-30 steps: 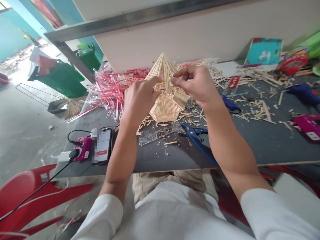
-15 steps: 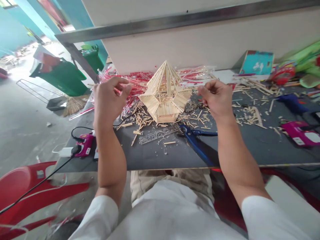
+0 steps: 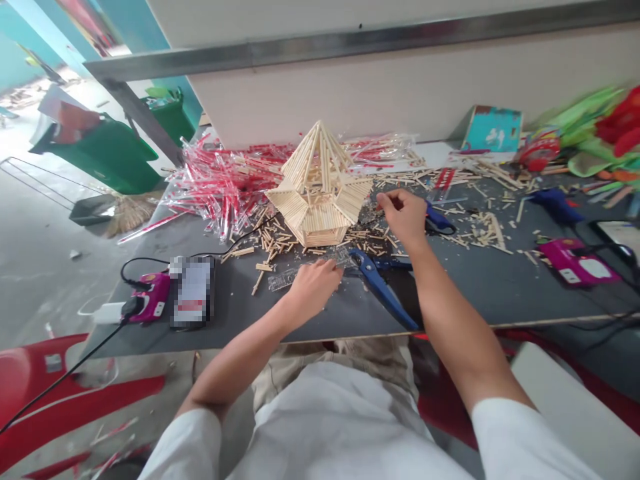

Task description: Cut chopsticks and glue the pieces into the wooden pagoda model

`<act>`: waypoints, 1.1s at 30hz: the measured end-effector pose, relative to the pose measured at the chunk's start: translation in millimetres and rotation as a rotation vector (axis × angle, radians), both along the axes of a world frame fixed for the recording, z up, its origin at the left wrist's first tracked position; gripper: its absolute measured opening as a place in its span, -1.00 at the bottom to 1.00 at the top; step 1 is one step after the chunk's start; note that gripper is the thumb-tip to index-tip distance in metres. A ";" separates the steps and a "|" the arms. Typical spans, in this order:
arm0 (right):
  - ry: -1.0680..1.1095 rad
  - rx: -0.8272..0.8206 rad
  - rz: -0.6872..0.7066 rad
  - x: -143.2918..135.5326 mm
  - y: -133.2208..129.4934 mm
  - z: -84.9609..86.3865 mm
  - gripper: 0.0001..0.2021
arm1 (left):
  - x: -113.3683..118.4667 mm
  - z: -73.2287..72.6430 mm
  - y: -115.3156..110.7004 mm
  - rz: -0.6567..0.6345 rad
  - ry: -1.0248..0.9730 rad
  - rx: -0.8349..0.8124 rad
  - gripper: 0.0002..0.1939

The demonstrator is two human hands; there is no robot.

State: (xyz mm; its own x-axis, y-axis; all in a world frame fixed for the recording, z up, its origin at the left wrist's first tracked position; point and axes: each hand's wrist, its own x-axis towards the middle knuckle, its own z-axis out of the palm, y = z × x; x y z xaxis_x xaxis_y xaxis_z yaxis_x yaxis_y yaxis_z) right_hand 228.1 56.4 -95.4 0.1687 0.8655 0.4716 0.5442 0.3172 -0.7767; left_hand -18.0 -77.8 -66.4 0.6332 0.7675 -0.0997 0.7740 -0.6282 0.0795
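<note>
A model built of thin wooden sticks (image 3: 327, 219), with a pointed roof and flared lower eaves, stands upright on the dark tabletop. My left hand (image 3: 315, 287) is low over the table in front of it, fingers curled down beside a clear plastic ruler (image 3: 283, 281). Its fingertips are partly hidden, so what they pinch does not show. Just right of the model, my right hand (image 3: 406, 215) is raised with thumb and fingers closed; anything between them is too small to name. A blue-handled cutting tool (image 3: 383, 290) lies between my forearms.
Cut sticks (image 3: 280, 240) litter the table around the model. Red-and-clear plastic wrappers (image 3: 225, 180) pile up at the back left. A phone (image 3: 194, 293) and a magenta power adapter (image 3: 156, 297) sit at left, another magenta adapter (image 3: 577, 261) at right. A blue tool (image 3: 440, 219) lies behind my right hand.
My left hand has come down and right, from beside the model to the tabletop by the ruler. The right hand stays closed near the model, slightly lower. The phone now shows fully.
</note>
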 end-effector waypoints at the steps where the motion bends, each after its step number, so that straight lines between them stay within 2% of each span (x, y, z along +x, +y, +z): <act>1: -0.012 -0.001 -0.004 -1.5 -0.5 -1.0 -0.72 | -0.3 -3.4 1.7 0.016 -0.006 -0.028 -0.85; 5: -0.050 -0.011 -0.007 -6.9 -1.6 -3.3 -0.72 | -3.4 -8.9 1.5 0.048 -0.031 -0.091 -0.84; 9: -0.090 -0.002 0.004 -10.4 -2.0 -6.2 -0.71 | -5.1 -11.8 -2.9 -0.016 0.040 0.019 -0.81; 12: -0.103 0.011 0.032 -10.9 -1.1 -10.0 -0.68 | -9.2 -14.7 -0.6 -0.027 -0.003 0.054 -0.84; 17: -0.123 0.055 0.034 -11.7 0.4 -13.9 -0.58 | -18.5 -16.5 10.9 0.042 -0.302 0.001 -0.87; 22: -0.116 0.107 0.030 -12.6 1.7 -17.5 -0.57 | -19.9 -20.3 17.8 -0.008 -0.701 0.086 -0.84; 24: -0.102 0.120 0.047 -12.8 2.7 -20.8 -0.61 | -19.8 -24.3 20.3 -0.020 -0.853 0.133 -0.74; 26: -0.031 0.103 0.125 -13.4 3.7 -24.5 -0.69 | -20.2 -28.9 23.4 -0.002 -0.962 0.171 -0.65; 29: 0.051 0.116 0.212 -15.5 4.6 -27.6 -0.82 | -21.0 -34.4 28.4 0.094 -1.089 0.202 -0.65; 33: 0.033 0.263 0.093 -18.3 4.8 -25.7 -0.94 | -20.2 -33.9 31.9 0.196 -1.320 0.160 -0.79</act>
